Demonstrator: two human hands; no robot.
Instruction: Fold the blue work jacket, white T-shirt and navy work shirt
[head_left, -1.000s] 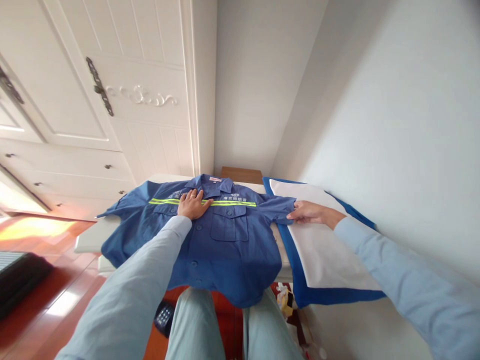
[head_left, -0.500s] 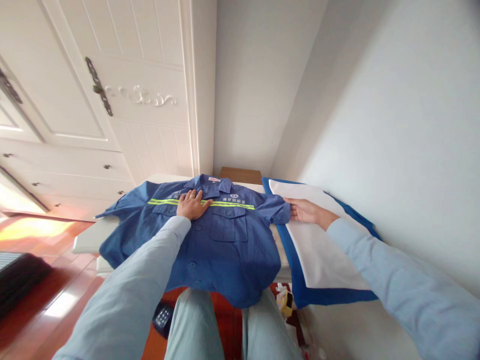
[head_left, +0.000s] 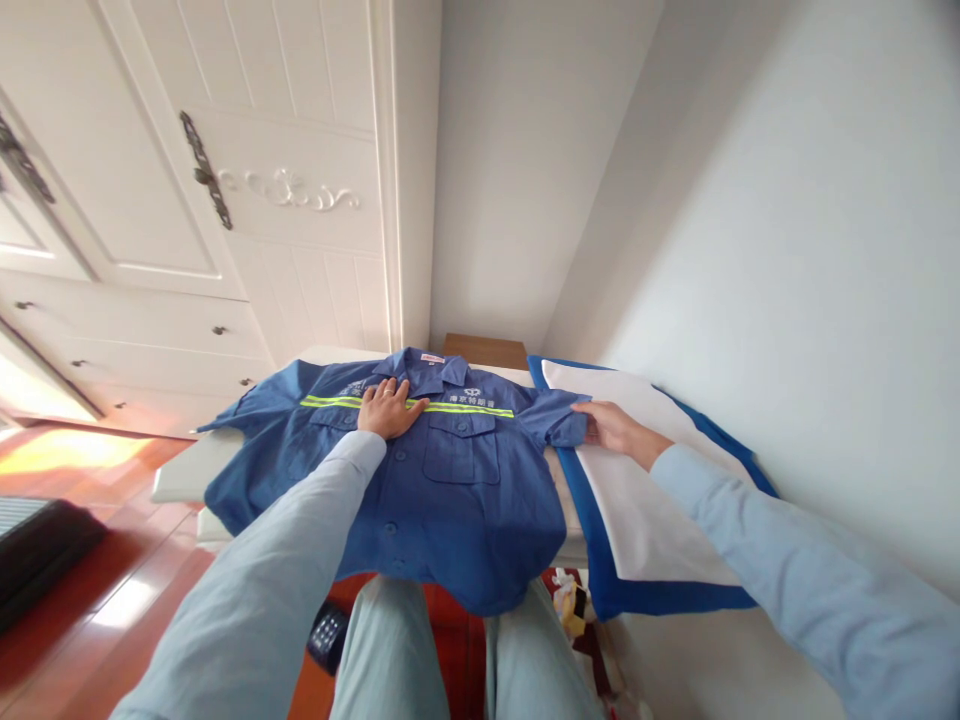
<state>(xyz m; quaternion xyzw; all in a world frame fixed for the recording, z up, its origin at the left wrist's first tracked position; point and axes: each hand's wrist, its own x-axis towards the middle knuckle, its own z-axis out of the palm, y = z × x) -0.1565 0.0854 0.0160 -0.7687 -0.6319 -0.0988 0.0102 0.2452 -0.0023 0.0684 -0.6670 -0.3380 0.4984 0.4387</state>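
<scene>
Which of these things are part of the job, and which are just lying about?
In the work:
- shirt, spread out
- left hand, flat on its front
- right hand, holding a sleeve end
- table, under the shirt

Apparently just there:
- white cloth on blue cloth
- cabinet
- dark thing on the floor, unclear what

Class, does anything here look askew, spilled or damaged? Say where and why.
No spill or damage shows. The blue shirt looks slightly askew: its lower hem sags unevenly past the white table rather than lying flat.
</scene>
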